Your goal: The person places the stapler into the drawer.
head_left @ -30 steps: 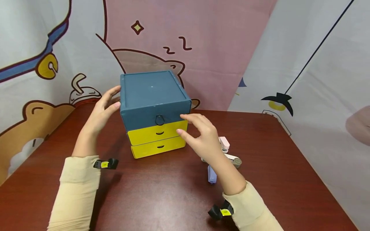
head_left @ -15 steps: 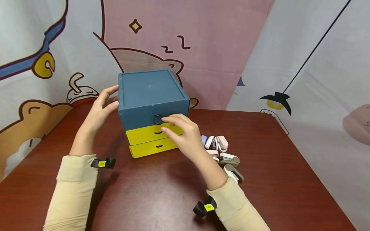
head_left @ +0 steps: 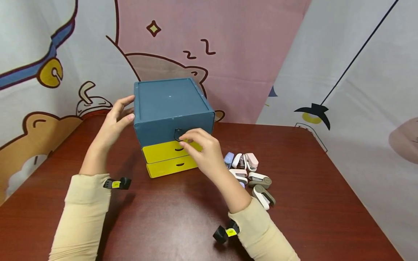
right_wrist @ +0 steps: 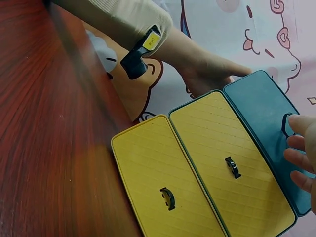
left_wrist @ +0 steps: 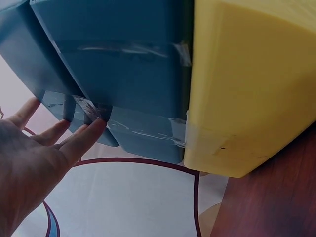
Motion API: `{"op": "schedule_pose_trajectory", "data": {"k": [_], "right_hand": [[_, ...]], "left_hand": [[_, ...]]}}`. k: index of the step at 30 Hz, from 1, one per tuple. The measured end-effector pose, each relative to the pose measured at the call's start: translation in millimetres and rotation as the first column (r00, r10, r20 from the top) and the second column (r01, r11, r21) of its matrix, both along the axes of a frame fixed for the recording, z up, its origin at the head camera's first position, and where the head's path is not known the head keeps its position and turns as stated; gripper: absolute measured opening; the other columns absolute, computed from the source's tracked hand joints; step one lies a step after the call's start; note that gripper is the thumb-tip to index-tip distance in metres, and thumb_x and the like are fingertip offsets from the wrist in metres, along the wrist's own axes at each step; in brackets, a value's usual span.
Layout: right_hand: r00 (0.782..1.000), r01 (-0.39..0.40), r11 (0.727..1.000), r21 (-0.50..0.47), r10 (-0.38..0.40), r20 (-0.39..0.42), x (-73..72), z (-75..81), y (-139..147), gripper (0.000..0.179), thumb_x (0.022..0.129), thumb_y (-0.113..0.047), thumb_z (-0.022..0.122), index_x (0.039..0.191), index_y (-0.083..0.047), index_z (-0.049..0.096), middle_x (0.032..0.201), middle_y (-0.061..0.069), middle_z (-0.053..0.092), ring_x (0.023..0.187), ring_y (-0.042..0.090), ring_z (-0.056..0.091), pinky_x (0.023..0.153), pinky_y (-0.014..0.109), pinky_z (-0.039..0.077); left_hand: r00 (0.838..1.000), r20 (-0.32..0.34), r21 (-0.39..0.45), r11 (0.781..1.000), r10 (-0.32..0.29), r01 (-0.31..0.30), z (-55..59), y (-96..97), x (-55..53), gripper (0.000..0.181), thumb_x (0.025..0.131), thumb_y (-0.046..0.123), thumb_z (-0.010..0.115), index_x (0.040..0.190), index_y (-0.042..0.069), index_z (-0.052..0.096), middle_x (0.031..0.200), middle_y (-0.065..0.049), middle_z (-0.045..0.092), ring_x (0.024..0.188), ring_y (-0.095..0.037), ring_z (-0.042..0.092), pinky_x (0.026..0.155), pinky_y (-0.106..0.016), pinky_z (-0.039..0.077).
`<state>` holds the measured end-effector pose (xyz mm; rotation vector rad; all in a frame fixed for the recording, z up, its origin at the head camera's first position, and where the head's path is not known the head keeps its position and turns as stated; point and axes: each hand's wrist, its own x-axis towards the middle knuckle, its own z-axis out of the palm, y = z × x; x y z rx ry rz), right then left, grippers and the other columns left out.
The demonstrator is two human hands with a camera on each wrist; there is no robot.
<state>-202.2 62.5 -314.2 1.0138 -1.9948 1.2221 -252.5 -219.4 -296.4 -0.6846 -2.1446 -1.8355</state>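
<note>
A small drawer cabinet stands on the table, with a blue top drawer above two yellow drawers. On the blue front hangs a black ring pull. My right hand pinches this ring at its right edge between thumb and forefinger; in the right wrist view the forefinger meets the ring, the thumb being out of sight. Spread, fairly straight fingers of my left hand touch the cabinet's left side, and in the left wrist view their tips rest on the blue wall near clear tape.
Right of the cabinet lie several small staplers, among them a white and olive one, a pink one and a lilac one, partly behind my right forearm. A printed curtain hangs behind the brown table.
My right hand has moved left from the cabinet's right corner to the ring pull, and its thumb and forefinger have closed together there. More staplers now show. The left hand has stayed put.
</note>
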Motion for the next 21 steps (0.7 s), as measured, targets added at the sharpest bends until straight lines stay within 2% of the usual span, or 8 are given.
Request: {"op": "schedule_pose_trajectory", "data": {"k": [6, 14, 21], "right_hand": [[1.000, -0.005, 1.000, -0.001, 0.005, -0.021, 4.4, -0.3, 3, 0.008, 0.085, -0.008, 0.072, 0.093, -0.007, 0.073, 0.094, 0.000, 0.064, 0.088, 0.011, 0.058, 0.077, 0.028, 0.049], [0.998, -0.055, 0.998, 0.016, 0.055, -0.034, 16.0, 1.7, 12, 0.009, 0.084, -0.006, 0.073, 0.093, -0.006, 0.073, 0.094, 0.000, 0.064, 0.089, 0.011, 0.059, 0.072, 0.036, 0.051], [0.994, -0.076, 0.997, 0.034, 0.078, -0.076, 25.4, 1.7, 20, 0.014, 0.080, -0.001, 0.075, 0.093, -0.007, 0.073, 0.093, 0.001, 0.065, 0.088, 0.013, 0.061, 0.067, 0.026, 0.049]], "left_hand": [[1.000, -0.003, 0.018, 1.000, -0.005, 0.005, -0.1, 0.8, 0.9, 0.056, 0.093, 0.015, 0.051, 0.146, 0.007, 0.036, 0.151, -0.011, 0.029, 0.132, -0.028, 0.036, 0.088, -0.020, 0.041], [1.000, 0.009, 0.008, 1.000, -0.004, 0.003, -0.7, 0.9, 1.1, 0.057, 0.093, 0.017, 0.052, 0.147, 0.008, 0.034, 0.152, -0.010, 0.028, 0.133, -0.030, 0.035, 0.092, -0.024, 0.040], [1.000, 0.002, 0.014, 1.000, -0.004, 0.004, -0.6, 1.6, 0.7, 0.057, 0.093, 0.015, 0.051, 0.147, 0.007, 0.034, 0.151, -0.011, 0.029, 0.133, -0.029, 0.035, 0.092, -0.023, 0.041]]}}
